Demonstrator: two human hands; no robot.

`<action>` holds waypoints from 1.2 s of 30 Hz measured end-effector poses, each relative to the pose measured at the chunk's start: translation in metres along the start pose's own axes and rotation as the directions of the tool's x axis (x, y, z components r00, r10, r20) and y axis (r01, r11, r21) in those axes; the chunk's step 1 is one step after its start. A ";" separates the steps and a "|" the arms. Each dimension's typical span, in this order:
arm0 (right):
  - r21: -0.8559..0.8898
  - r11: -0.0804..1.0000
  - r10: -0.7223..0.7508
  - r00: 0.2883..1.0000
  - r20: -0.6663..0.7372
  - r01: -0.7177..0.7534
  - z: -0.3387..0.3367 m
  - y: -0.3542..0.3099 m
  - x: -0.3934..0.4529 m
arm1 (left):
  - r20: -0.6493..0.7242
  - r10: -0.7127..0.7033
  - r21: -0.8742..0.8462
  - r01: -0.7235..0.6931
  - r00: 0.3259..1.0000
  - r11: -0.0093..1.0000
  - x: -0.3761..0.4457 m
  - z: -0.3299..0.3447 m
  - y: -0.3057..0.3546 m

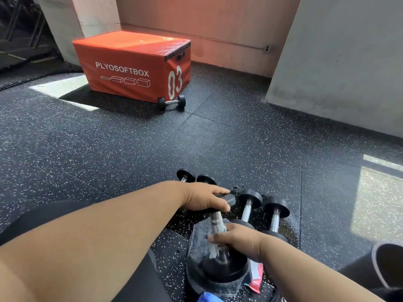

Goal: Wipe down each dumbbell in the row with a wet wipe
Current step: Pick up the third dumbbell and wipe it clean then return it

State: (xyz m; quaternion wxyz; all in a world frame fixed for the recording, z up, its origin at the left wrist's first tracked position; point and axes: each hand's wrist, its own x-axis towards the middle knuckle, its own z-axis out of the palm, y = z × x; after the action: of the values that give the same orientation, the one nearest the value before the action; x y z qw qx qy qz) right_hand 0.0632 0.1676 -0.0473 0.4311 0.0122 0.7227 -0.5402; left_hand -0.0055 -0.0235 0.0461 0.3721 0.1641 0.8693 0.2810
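Here the orange plyo box [133, 64] sits far off on the speckled floor [109, 144], a stray dumbbell [171, 102] at its corner. Nearer, a dumbbell [218, 236] in the row lies on a grey towel [196, 247]. The left hand [207, 200] presses its far head, fingers curved over it; the right hand [237, 240] grips the steel handle through a wet wipe [212, 250]. It looks heavy, rigid and likely to roll, so steadying a head seems wise. Most of the wipe is hidden, and a packet [255, 280] beneath is unreadable.
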 end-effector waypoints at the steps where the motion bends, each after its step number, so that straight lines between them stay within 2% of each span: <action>1: 0.028 1.000 -0.012 1.000 -0.007 0.012 -0.001 -0.002 0.000 | -0.003 -0.003 0.006 0.003 1.000 1.000 -0.001 -0.001 0.000; 3: 0.135 0.990 -0.031 0.999 -0.007 0.032 -0.007 -0.004 -0.001 | -0.011 -0.014 0.010 0.014 1.000 1.000 -0.002 -0.003 0.000; 5: 0.170 0.985 -0.045 0.998 0.045 0.037 -0.014 -0.010 -0.005 | -0.027 -0.026 0.013 0.027 0.999 1.000 -0.003 -0.005 -0.001; 7: 0.073 0.994 -0.077 0.997 0.029 0.075 -0.019 -0.014 -0.009 | -0.041 -0.042 0.023 0.043 0.998 0.999 -0.004 -0.006 -0.003; 10: -0.083 0.994 -0.079 0.994 -0.074 0.073 -0.019 -0.015 -0.010 | -0.048 -0.052 0.038 0.054 0.997 0.998 -0.004 -0.005 -0.003; 13: -0.304 0.946 -0.157 0.978 -0.141 0.108 -0.013 -0.014 -0.010 | -0.062 -0.048 0.039 0.050 0.997 0.998 -0.004 -0.002 -0.001; 17: -0.353 0.927 -0.258 0.901 -0.349 0.129 0.002 -0.018 -0.008 | -0.069 -0.043 0.055 0.047 0.997 0.997 -0.004 0.001 0.000; 20: -0.409 0.911 -0.290 0.782 -0.551 0.050 0.020 -0.023 -0.003 | -0.067 -0.040 0.055 0.044 0.997 0.997 -0.006 0.003 0.003; 23: -0.514 0.856 -0.340 0.690 -0.639 -0.055 0.032 -0.027 0.003 | -0.087 -0.027 0.031 0.030 0.996 0.999 -0.007 0.006 0.009; 26: -0.559 0.818 -0.337 0.675 -0.657 -0.136 0.037 -0.027 0.009 | -0.088 -0.025 0.047 0.029 0.996 0.998 -0.007 0.010 0.014; 28: -0.567 0.801 -0.300 0.690 -0.659 -0.194 0.039 -0.023 0.011 | -0.082 -0.046 0.061 0.051 0.996 0.997 -0.006 0.012 0.016; 32: -0.529 0.819 -0.239 0.706 -0.666 -0.222 0.040 -0.014 0.013 | -0.102 -0.085 0.057 0.091 0.991 0.994 -0.004 0.016 0.017; 36: -0.635 0.706 -0.284 0.695 -0.660 -0.314 0.043 -0.007 0.008 | -0.129 -0.092 0.007 0.094 0.987 0.996 -0.001 0.017 0.010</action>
State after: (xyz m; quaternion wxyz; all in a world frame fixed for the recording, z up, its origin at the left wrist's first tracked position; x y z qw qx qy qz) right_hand 0.0810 0.1266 -0.0490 0.0883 0.0622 0.9800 -0.1669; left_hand 0.0087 -0.0103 0.0433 0.3268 0.1073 0.9001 0.2676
